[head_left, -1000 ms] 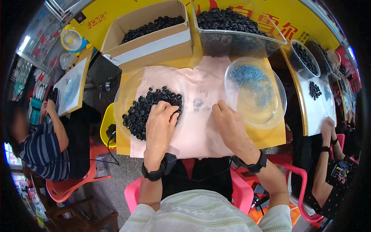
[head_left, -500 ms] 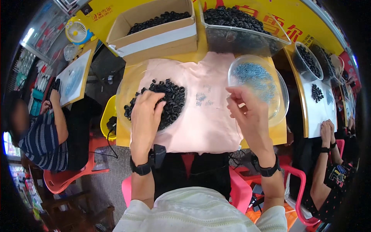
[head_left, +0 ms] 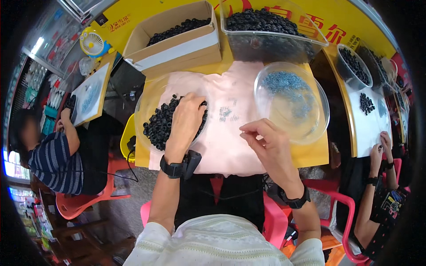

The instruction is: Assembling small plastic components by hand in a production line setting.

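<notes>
On the left of a pale pink cloth (head_left: pixel 226 150), a clear round tub (head_left: pixel 141 101) holds a heap of small black ring-like parts (head_left: pixel 159 128). My left hand (head_left: pixel 186 122) reaches over this heap with bent fingers, a black part at its fingertips. Above the cloth, right of its middle, my right hand (head_left: pixel 270 139) pinches thumb and forefinger together; whatever lies between them is too small to make out. A second clear tub (head_left: pixel 326 108) at the right contains tiny bluish pieces (head_left: pixel 284 84). Several tiny grey-blue pieces (head_left: pixel 225 114) lie on the cloth between the tubs.
Behind the cloth stand a cardboard box (head_left: pixel 177 57) and a clear plastic bin (head_left: pixel 270 48), both with black parts. A yellow basket (head_left: pixel 128 137) is beside the table's left edge. People sit at neighbouring tables on both sides; a small fan (head_left: pixel 93 44) is far left.
My left hand has moved right and slightly up across the black heap. My right hand has come away from the right tub, left and down over the cloth. The view has shifted slightly.
</notes>
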The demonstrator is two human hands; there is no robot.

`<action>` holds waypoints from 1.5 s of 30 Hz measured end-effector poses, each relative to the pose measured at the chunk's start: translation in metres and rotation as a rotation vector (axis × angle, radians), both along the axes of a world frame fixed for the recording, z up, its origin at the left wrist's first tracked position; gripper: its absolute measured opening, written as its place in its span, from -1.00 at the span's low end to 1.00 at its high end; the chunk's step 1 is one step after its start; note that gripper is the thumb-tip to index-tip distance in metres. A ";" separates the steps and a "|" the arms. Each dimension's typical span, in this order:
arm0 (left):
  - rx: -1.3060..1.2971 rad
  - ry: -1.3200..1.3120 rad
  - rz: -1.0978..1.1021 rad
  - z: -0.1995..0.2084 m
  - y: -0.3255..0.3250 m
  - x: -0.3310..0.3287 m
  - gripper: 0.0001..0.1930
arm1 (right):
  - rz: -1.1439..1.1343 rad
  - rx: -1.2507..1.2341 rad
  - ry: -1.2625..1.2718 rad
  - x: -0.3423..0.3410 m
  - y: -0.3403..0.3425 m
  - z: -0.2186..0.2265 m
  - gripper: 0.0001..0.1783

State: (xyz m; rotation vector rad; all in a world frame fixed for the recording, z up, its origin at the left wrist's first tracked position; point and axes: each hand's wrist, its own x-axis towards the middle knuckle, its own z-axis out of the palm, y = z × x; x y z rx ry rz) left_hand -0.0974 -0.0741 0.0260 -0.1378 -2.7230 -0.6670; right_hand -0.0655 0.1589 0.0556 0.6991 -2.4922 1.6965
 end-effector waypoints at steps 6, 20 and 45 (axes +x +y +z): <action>0.133 -0.018 0.034 0.001 0.001 -0.001 -0.79 | 0.039 -0.386 -0.428 0.001 0.011 0.003 -0.84; 0.979 -0.030 0.076 0.042 0.010 0.072 -0.76 | 0.089 -0.596 -0.571 0.018 0.018 0.020 -0.80; 2.036 -0.350 -0.327 0.019 0.034 0.154 -0.80 | 0.101 0.151 0.525 0.073 -0.042 0.039 -0.64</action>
